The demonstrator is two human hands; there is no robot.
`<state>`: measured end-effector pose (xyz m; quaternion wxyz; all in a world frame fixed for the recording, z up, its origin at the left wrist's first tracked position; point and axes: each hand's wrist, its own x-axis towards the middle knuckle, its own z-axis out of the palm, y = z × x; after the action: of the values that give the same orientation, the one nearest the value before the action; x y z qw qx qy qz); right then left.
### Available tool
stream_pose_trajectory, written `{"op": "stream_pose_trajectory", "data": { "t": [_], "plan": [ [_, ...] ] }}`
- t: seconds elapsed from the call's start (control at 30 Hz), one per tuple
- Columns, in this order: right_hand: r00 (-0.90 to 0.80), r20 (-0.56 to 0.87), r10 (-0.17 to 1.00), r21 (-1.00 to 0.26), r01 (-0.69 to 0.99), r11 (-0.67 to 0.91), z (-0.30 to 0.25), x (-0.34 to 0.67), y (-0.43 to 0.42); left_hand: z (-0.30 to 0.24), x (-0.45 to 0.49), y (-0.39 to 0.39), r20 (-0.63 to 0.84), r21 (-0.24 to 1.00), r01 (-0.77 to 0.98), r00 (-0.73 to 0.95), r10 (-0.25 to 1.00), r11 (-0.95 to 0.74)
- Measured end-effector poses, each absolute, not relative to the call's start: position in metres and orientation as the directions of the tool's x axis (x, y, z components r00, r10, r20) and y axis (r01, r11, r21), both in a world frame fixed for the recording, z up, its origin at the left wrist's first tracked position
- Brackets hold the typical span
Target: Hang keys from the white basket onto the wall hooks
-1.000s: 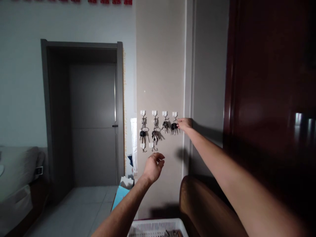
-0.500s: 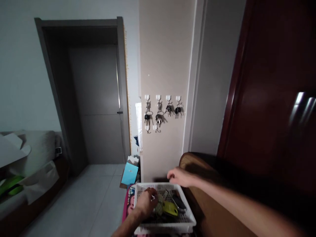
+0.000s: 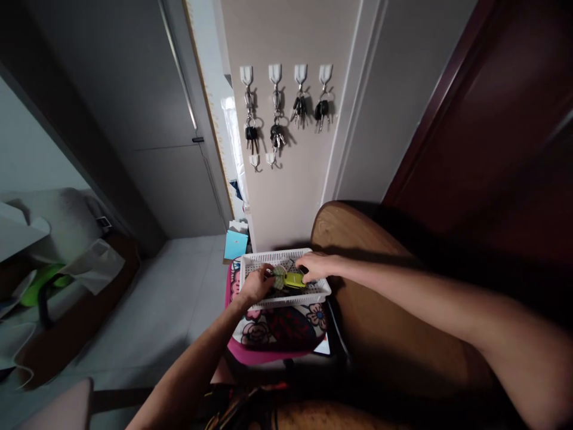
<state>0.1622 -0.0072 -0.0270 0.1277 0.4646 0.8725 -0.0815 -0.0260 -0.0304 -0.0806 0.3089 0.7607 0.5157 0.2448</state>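
Note:
A white slatted basket (image 3: 250, 260) sits on a pink flowered stool (image 3: 277, 331) below the wall. Both my hands are inside it. My left hand (image 3: 256, 283) is curled over keys at the basket's left side. My right hand (image 3: 316, 266) reaches in from the right, fingers closed against a yellow-green key fob (image 3: 293, 279). What the left fingers hold is hidden. On the beige wall above, white hooks carry key bunches (image 3: 276, 132), and two lower small hooks (image 3: 262, 160) are bare.
A brown rounded chair back (image 3: 353, 239) stands right of the basket. A dark red door (image 3: 483, 131) fills the right side. A grey door (image 3: 134, 119) and tiled floor (image 3: 179, 286) lie left, with a sofa (image 3: 62, 227) and a blue box (image 3: 236, 243) by the wall.
My view has tilted down. Both hands dropped from the wall hooks into the basket; the right hand left the rightmost key bunch hanging and now touches the yellow-green fob.

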Motion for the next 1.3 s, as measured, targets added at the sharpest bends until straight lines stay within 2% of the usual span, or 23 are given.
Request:
{"op": "stream_pose_trajectory", "data": {
  "t": [0.17, 0.27, 0.37, 0.47, 0.57, 0.67, 0.77, 0.87, 1.07, 1.3],
  "plan": [
    [-0.568, -0.281, 0.773, 0.002, 0.805, 0.593, -0.028, 0.153, -0.013, -0.073, -0.027, -0.031, 0.032, 0.68, 0.681, 0.342, 0.939, -0.271],
    [-0.588, -0.291, 0.755, -0.015, 0.791, 0.611, -0.03, 0.146, -0.016, -0.062, -0.03, -0.031, -0.055, 0.546, 0.778, 0.402, 0.914, -0.309],
    [-0.579, -0.246, 0.778, 0.033, 0.797, 0.603, -0.035, 0.141, -0.019, -0.055, -0.032, -0.03, -0.151, 0.389, 0.835, 0.474, 0.867, -0.389],
    [-0.562, -0.215, 0.799, 0.05, 0.811, 0.583, -0.038, 0.141, -0.018, -0.055, -0.032, -0.028, -0.142, 0.349, 0.825, 0.516, 0.845, -0.445],
    [-0.53, -0.235, 0.815, 0.029, 0.834, 0.551, -0.035, 0.14, -0.016, -0.057, -0.034, -0.024, -0.159, 0.406, 0.82, 0.498, 0.852, -0.404],
    [-0.514, -0.243, 0.823, -0.006, 0.849, 0.528, -0.028, 0.14, -0.012, -0.053, -0.041, -0.018, -0.2, 0.535, 0.797, 0.44, 0.875, -0.279],
    [-0.497, -0.237, 0.834, -0.045, 0.864, 0.502, -0.023, 0.142, -0.006, -0.046, -0.048, -0.014, -0.185, 0.688, 0.699, 0.43, 0.884, -0.196],
    [-0.491, -0.259, 0.832, -0.067, 0.868, 0.492, -0.022, 0.144, 0.0, -0.042, -0.052, -0.013, -0.182, 0.786, 0.603, 0.437, 0.881, -0.137],
    [-0.478, -0.309, 0.822, -0.041, 0.871, 0.49, -0.022, 0.145, 0.001, -0.029, -0.041, -0.021, -0.223, 0.888, 0.458, 0.496, 0.839, -0.035],
    [-0.454, -0.329, 0.828, -0.046, 0.883, 0.466, -0.023, 0.144, 0.002, -0.021, -0.035, -0.024, -0.323, 0.919, 0.385, 0.614, 0.72, 0.085]
  ]
}}
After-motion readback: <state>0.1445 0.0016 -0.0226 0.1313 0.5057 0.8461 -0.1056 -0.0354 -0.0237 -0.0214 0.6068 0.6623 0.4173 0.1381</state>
